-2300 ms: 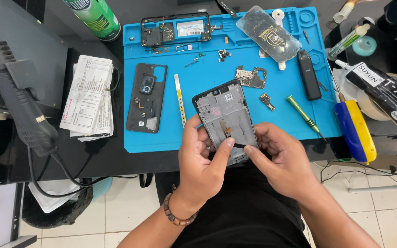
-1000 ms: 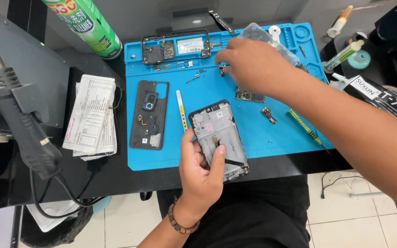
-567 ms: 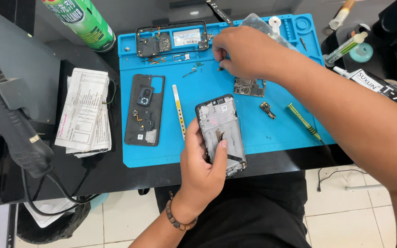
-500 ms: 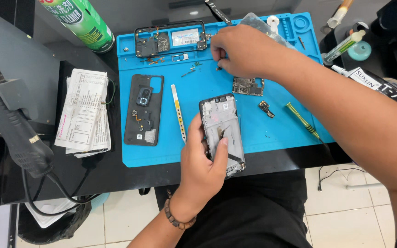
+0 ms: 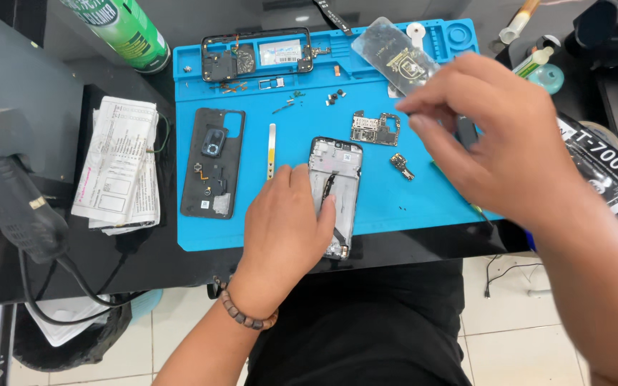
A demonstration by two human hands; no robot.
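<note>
The left hand point(image 5: 284, 225) grips an opened phone frame point(image 5: 336, 187) at the near edge of a blue repair mat point(image 5: 409, 196), fingers curled round its left side and thumb across its lower part. The frame lies lengthwise, near to far, with its inner side up. The right hand point(image 5: 491, 139) hovers above the right part of the mat, fingertips pinched together (whether anything small sits between them I cannot tell).

Just beyond the frame rests a small circuit board point(image 5: 375, 128), with a smaller connector piece point(image 5: 400, 165) to its right. Left of the frame lies a slim yellow-tipped pry tool point(image 5: 272, 151), and further left a black back cover point(image 5: 213, 163), inner side up. At the far edge of the mat sits a second phone frame point(image 5: 257, 56), with loose screws scattered near it, and a clear plastic piece point(image 5: 393, 51) to the right.

On the dark worktop point(image 5: 144, 261) left of the mat lies a stack of printed papers point(image 5: 119, 164); a green spray can point(image 5: 124, 30) stands far left, and a black hot-air handle point(image 5: 8, 193) is at the left edge.
</note>
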